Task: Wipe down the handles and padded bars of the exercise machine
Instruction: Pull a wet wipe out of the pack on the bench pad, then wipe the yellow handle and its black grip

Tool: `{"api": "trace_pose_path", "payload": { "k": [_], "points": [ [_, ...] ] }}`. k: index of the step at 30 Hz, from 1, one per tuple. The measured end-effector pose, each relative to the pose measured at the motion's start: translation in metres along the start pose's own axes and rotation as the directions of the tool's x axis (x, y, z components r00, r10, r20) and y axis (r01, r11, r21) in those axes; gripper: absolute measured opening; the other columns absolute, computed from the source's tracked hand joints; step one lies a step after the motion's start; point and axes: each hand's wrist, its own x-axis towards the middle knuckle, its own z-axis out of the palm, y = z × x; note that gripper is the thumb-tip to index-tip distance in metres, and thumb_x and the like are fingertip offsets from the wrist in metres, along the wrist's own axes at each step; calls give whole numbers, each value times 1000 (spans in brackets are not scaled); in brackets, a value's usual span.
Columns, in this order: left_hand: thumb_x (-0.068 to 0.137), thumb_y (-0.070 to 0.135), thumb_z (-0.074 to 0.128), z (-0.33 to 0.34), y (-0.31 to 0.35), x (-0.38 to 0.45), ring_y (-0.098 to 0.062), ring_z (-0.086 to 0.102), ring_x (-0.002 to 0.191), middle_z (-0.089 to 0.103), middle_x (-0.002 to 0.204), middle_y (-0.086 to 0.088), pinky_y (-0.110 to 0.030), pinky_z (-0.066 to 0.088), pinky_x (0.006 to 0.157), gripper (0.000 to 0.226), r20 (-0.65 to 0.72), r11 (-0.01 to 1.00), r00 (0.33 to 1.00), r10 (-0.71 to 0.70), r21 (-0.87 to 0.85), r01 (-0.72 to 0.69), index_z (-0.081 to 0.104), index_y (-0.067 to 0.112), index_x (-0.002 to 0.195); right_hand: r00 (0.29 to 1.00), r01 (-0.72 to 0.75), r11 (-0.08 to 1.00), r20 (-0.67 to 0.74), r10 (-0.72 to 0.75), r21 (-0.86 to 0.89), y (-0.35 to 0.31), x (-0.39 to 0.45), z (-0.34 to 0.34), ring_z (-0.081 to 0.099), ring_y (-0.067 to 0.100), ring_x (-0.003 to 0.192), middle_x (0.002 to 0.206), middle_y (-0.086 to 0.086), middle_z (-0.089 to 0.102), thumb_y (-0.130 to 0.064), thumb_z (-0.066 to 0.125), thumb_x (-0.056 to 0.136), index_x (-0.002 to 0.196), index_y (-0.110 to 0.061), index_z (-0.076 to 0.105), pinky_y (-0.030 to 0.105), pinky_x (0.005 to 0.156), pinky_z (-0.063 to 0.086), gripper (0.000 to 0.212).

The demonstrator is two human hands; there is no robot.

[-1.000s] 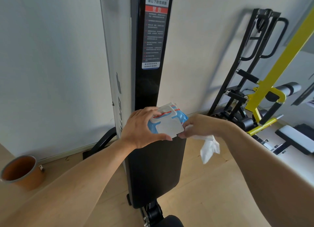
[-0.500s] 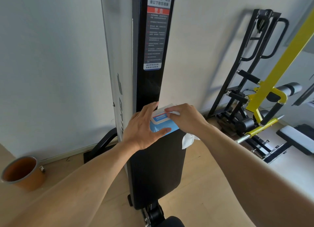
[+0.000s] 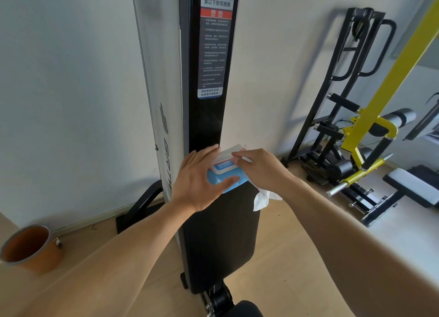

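Right hand (image 3: 259,169) moved onto wipes pack (image 3: 225,171), pressing flap, wipe (image 3: 262,198) tucked beneath; left hand (image 3: 199,181) grips pack. Preparation step; next: set pack down, wipe padded bars.

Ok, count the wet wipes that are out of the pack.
1. A single white wipe hangs below the right hand, beside the wipe pack that the left hand holds. Others may be hidden inside the pack.

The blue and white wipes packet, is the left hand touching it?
Touching. The head view shows the left hand gripping the blue and white wipes packet, thumb across its front.
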Motion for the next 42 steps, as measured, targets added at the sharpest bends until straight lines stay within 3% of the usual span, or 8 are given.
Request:
{"api": "trace_pose_path", "payload": {
  "k": [4,8,11,14,19,29,37,42],
  "points": [
    [88,64,59,-9,12,-15,-16,51,133,60,138,-2,-41,44,109,67,-301,978,954,-6,-201,-57,59,13,131,984,-170,816,52,170,553,1,-27,-17,65,18,101,117,3,70,-33,63,97,114,-27,72,39,86,57,20],
    [93,29,68,-10,60,-52,-20,65,97,67,98,-7,-28,52,83,24,-427,861,902,59,-435,-263,63,8,102,970,-243,490,216,113,837,3,-63,-35,67,14,86,104,5,73,-10,66,93,116,-11,70,34,83,58,23],
    [85,35,74,-4,97,-66,-12,65,88,65,91,12,-17,50,75,26,-103,714,980,-168,-698,49,60,19,100,980,-188,510,124,158,839,9,-76,-40,69,13,81,92,3,72,-16,77,78,104,-10,70,35,79,59,28],
    [82,41,78,8,118,-64,-1,63,78,65,82,15,-11,47,70,30,365,458,889,-276,-763,456,61,23,98,970,-181,555,55,236,812,21,-85,-41,70,15,79,86,4,73,-25,82,67,97,-7,65,32,69,58,39],
    [88,39,68,33,115,-60,-14,56,67,59,70,-11,-30,46,70,30,553,328,807,-206,-738,590,63,13,75,929,-245,653,-19,369,716,57,-105,-47,71,20,80,89,8,74,-27,84,73,85,-12,75,34,69,58,22],
    [92,30,68,64,128,-53,1,69,74,71,79,8,-10,51,58,15,554,430,812,-183,-698,573,68,16,97,870,-474,710,153,469,521,128,-162,-55,63,15,72,80,2,69,-20,72,91,90,-13,75,33,68,53,7],
    [92,34,69,102,188,-83,-4,59,59,66,76,2,-16,45,51,18,600,620,798,-49,-608,495,69,17,98,850,-121,188,4,527,975,176,-196,-69,69,25,90,95,10,70,-20,75,86,99,-7,68,41,91,57,20],
    [88,52,68,139,249,-112,-10,72,94,75,99,6,-19,49,81,34,736,528,668,-108,-527,666,65,24,108,875,-226,260,79,478,939,222,-229,-81,64,21,74,83,10,66,-29,79,83,98,-2,68,34,67,53,33]
  ]
}}
